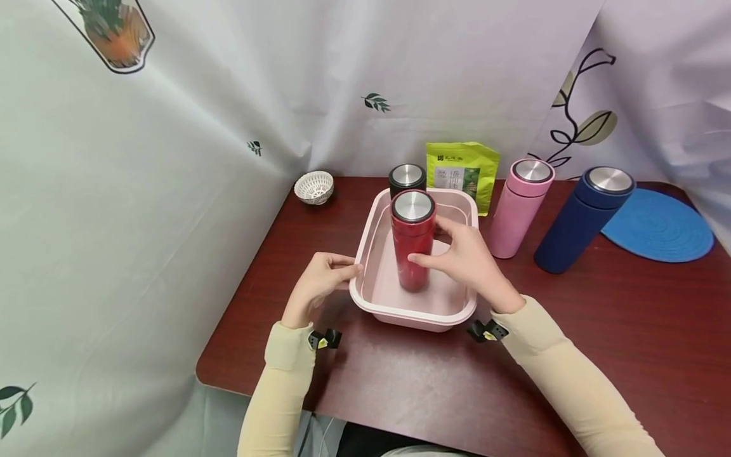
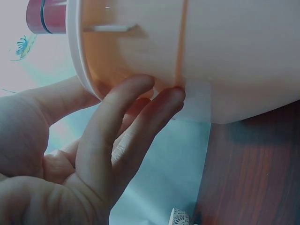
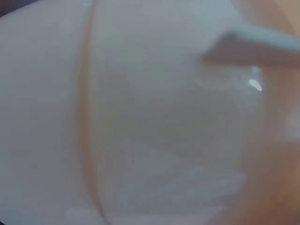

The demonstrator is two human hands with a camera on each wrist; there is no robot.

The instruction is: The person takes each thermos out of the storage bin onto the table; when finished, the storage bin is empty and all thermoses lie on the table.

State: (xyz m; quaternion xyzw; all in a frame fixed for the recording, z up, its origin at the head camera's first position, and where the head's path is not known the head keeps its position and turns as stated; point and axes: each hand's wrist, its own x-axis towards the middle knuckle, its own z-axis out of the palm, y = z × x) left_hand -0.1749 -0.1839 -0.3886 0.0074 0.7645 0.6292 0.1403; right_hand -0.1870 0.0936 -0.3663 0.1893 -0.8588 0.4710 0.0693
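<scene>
Spreading wide under all the things, the red-brown table [image 1: 411, 381] is partly covered by a pink tub [image 1: 384, 279]. The tub looks like thin, stiff plastic, so it is probably light and smooth, and its walls may bend a little when squeezed. It is best held by its lip [image 1: 400, 314]. On the left side, that lip is pinched by the left hand [image 1: 322, 276], with the thumb at the top and the other fingers bent against the outside wall.

Inside the tub, a tall red bottle [image 1: 412, 241] is held nearly upright by the right hand [image 1: 471, 257]. The hand is opened as wide as the bottle is thick: the thumb is put on the front, and the far fingertips are hidden behind. The bottle looks hard and shiny, like metal, so it may be heavy and a bit slippery; how full it is cannot be told. It is best held round its middle, not by the cap [image 1: 414, 206], which might be twisted loose. If dropped, it would more likely be dented than broken. A black bottle [image 1: 407, 174] is partly hidden behind it; whether it is kept inside the tub cannot be told.
</scene>
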